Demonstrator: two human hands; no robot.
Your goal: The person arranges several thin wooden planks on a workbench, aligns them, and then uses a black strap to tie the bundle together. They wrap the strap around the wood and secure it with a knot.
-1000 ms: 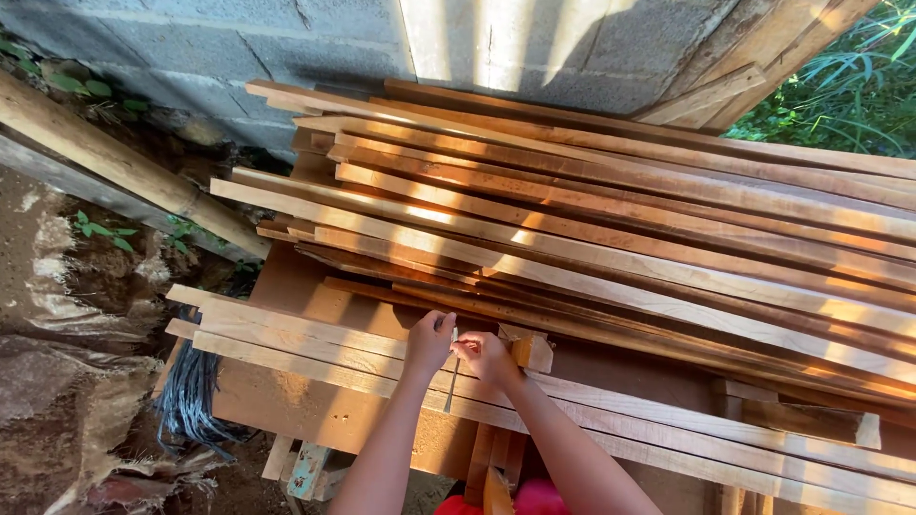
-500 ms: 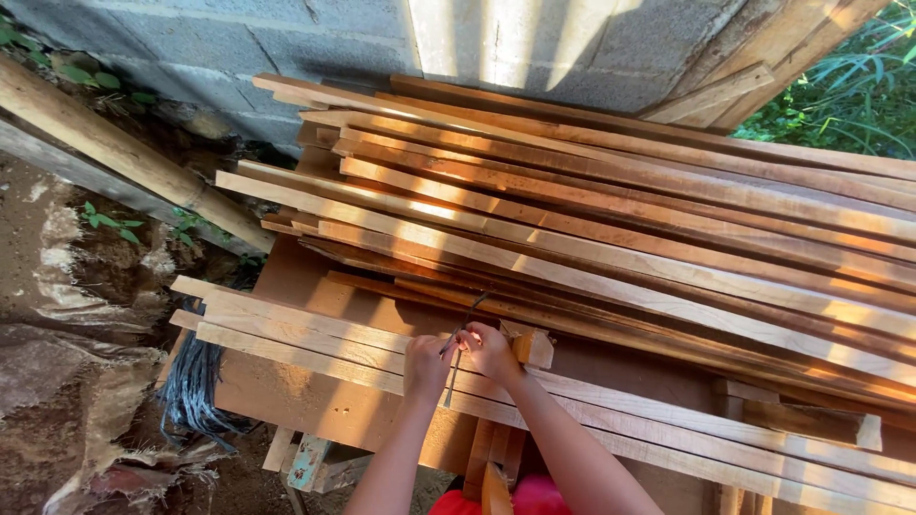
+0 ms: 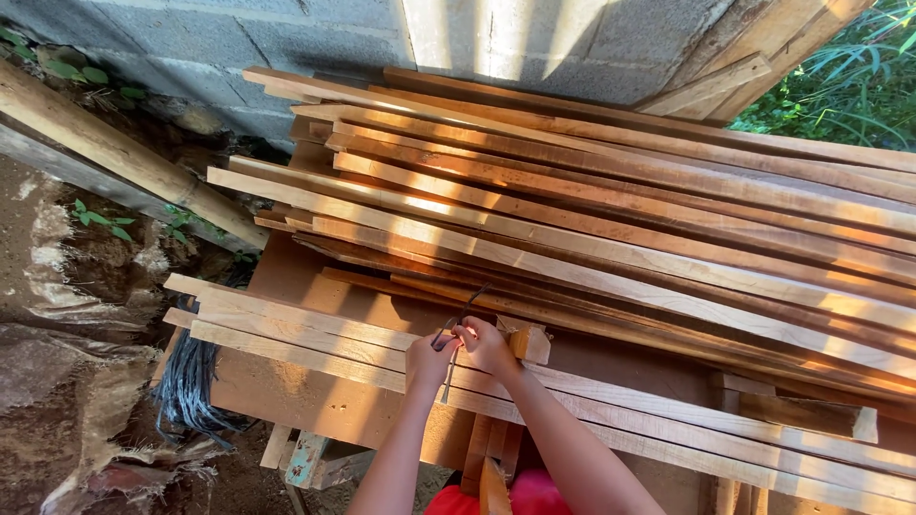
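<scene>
Item: thin dark metal tool, a slender rod or blade whose exact kind cannot be made out at this size, held just below the centre of the frame, one end rising towards the upper right, the other hanging down across the pale planks. Handling: both hands meet on it; the left hand is curled shut around its lower part, the right hand is closed on it with pinched fingertips from the right side. Step, as judged: a close marking or measuring pass on the top face of the near plank, tool pressed to the wood; the next move would call for a steady, aligned grip along the plank's edge. Adjoining: small wooden offcut block touching the right hand's far side. Beneath: brown board bench. Beyond: large stack of long reddish-brown planks filling the middle and right of the frame. Upper edge: grey block wall. Lower left: bundle of dark cord hanging off the bench, over bare soil.
</scene>
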